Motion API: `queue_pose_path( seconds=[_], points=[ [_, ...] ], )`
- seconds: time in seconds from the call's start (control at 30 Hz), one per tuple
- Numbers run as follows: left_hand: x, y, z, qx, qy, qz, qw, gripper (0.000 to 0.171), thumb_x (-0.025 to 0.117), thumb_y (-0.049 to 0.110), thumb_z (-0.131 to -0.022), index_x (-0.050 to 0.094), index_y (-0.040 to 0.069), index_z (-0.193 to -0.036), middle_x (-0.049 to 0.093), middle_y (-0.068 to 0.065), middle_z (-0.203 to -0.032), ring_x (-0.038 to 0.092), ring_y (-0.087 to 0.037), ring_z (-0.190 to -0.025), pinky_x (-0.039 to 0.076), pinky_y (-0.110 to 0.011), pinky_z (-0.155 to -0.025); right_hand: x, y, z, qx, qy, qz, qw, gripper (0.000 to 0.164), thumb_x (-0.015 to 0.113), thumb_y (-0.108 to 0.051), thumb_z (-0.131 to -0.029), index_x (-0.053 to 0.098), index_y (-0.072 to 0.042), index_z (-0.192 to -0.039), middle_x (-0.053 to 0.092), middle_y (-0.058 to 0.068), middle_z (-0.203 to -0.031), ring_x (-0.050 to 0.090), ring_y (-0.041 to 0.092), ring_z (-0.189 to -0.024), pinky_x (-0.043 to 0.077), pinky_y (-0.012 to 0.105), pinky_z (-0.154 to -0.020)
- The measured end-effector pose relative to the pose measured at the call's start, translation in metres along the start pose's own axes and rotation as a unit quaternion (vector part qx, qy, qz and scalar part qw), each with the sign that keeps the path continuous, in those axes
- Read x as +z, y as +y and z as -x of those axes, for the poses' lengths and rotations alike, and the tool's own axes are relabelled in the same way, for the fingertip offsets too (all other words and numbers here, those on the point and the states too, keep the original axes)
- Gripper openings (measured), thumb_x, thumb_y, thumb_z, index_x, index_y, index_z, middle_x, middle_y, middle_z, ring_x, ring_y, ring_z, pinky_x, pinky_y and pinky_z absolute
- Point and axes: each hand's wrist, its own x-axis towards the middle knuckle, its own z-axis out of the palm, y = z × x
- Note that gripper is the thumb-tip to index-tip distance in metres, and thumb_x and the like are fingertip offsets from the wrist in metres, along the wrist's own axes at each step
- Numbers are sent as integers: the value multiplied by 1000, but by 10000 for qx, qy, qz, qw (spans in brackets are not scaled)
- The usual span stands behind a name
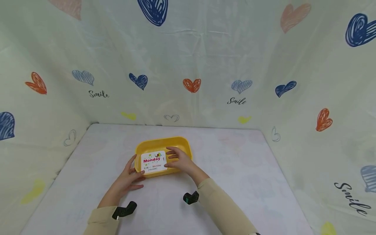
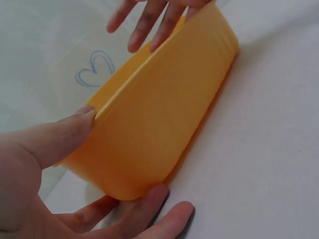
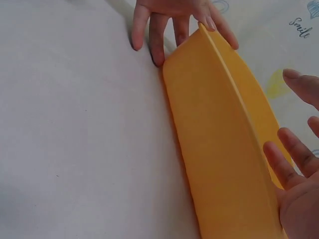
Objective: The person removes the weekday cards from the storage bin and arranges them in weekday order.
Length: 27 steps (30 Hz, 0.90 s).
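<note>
Card [image 1: 153,162] in tray [image 1: 160,142] (smallest print [image 1: 152,169] blurry)

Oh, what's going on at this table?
A person in beige sleeves is handling a yellow tray on a white table. The left hand holds the tray's near left corner, its thumb on the rim. Inside lies a white card printed with "Monday". The right hand is over the tray's right side, fingers spread, with its tips by the card's right edge; whether they touch the card, I can't tell.
</note>
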Motion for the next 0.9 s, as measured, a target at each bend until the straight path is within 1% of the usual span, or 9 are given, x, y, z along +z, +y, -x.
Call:
queue_pose_path(
  seconds=[0.07,0.2,0.33,0.43,0.5,0.63,0.8,0.9],
  points=[
    [-1,-2,0,16,-57,111,9999,94,64,15,-95,-3,38,-156,21,-30,-147,64,-33,-98,57,-50,-74,0,-2,-5,80,-120,152,9998,68,78,-11,-82,48,-14,-143,58,5,-129,55,25,-116,50,35,-95],
    [-3,-7,-3,101,-193,324,9992,93,63,15,-95,-4,41,-155,22,-28,-147,66,-33,-98,57,-50,-75,-3,-4,-16,230,-363,404,9983,65,78,-9,-83,50,-13,-141,58,6,-127,56,24,-111,52,33,-91],
    [-2,-13,-6,196,-290,568,9978,92,61,16,-96,-5,42,-154,16,-25,-151,66,-33,-99,57,-48,-79,-7,-6,-27,362,-602,652,9954,64,77,-8,-83,50,-12,-141,58,8,-127,56,24,-109,52,32,-91],
    [-1,-15,-6,244,-291,678,9970,92,60,17,-97,-6,43,-154,14,-24,-153,66,-33,-99,56,-46,-81,-9,-9,-33,455,-750,789,9930,65,78,-7,-82,51,-13,-140,57,9,-127,56,26,-110,51,32,-92],
    [0,-14,-7,269,-301,719,9966,91,60,17,-97,-5,43,-154,16,-23,-153,66,-34,-100,56,-46,-81,-9,-10,-36,501,-833,867,9915,66,79,-6,-80,52,-13,-140,57,9,-127,56,27,-111,51,33,-92],
    [-1,-15,-9,264,-333,787,9960,91,60,16,-97,-4,43,-155,15,-23,-154,67,-34,-99,57,-46,-79,-8,-7,-43,607,-968,1089,9875,65,81,-8,-79,54,-17,-137,57,7,-128,55,25,-111,50,32,-93],
    [-2,-18,-12,227,-351,841,9956,91,60,16,-96,-5,44,-154,13,-22,-155,66,-34,-99,57,-47,-79,-5,-4,-52,821,-1044,1486,9799,63,82,-14,-79,56,-23,-136,51,5,-136,53,22,-112,47,36,-98],
    [-3,-18,-13,222,-370,858,9954,91,60,16,-97,-5,44,-154,13,-21,-154,67,-34,-99,57,-47,-79,-5,-3,-56,891,-1118,1637,9761,64,82,-15,-79,56,-23,-137,51,4,-134,51,21,-110,44,38,-101]
  ],
)
